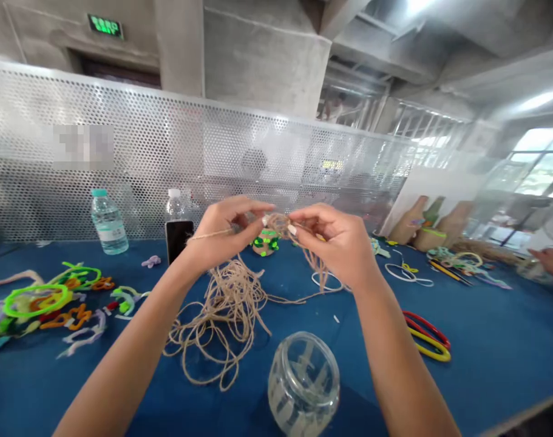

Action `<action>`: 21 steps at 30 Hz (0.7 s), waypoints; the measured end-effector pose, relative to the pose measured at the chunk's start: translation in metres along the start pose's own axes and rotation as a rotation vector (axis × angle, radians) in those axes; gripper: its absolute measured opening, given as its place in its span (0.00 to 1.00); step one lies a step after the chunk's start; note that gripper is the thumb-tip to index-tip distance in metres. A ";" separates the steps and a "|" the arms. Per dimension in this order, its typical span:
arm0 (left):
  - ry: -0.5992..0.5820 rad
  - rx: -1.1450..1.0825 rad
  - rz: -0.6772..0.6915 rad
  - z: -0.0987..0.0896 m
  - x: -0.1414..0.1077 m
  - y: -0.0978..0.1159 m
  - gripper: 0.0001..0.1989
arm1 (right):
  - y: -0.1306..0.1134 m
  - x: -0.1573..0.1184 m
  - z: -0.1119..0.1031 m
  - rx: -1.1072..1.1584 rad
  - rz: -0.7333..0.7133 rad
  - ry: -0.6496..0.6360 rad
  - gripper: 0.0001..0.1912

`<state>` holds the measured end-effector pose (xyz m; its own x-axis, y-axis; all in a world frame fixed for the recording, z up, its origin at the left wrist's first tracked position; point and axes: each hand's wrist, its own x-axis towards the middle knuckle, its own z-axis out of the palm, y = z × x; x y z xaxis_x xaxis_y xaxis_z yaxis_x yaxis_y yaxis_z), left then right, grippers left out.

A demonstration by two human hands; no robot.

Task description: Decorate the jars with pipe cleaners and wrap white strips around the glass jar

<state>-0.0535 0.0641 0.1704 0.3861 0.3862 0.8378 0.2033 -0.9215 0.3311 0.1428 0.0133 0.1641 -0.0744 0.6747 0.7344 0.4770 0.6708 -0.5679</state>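
Observation:
Both hands are raised over the blue table [303, 315], pinching a small coil of twine [278, 224] between them. My left hand [230, 227] grips the coil's left side with thumb and fingertips, and a strand of twine runs across its back. On the coil's right side, my right hand [333, 237] pinches with thumb and index finger, with loose strands hanging below. A tangled heap of brown twine [233, 297] lies under my left hand. Close to me stands an open glass jar [303, 382]. Behind the hands is a small pot decorated with green pieces [264, 243].
Colourful pipe cleaners [53, 303] lie at left. A water bottle [109, 221], another bottle [176, 205] and a phone [179, 240] stand along the back. Red and yellow loops [428, 337] lie at right, twine-wrapped bottles [410, 221] behind. Another person's hand [552, 261] shows at far right.

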 end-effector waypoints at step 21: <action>0.134 0.381 0.184 0.045 -0.008 -0.010 0.06 | 0.012 -0.005 0.013 -0.201 -0.165 0.045 0.06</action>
<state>-0.0183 0.0726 0.1413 0.3319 0.1853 0.9249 0.4686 -0.8833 0.0088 0.1373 0.0219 0.1485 -0.1285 0.5439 0.8292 0.6266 0.6927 -0.3572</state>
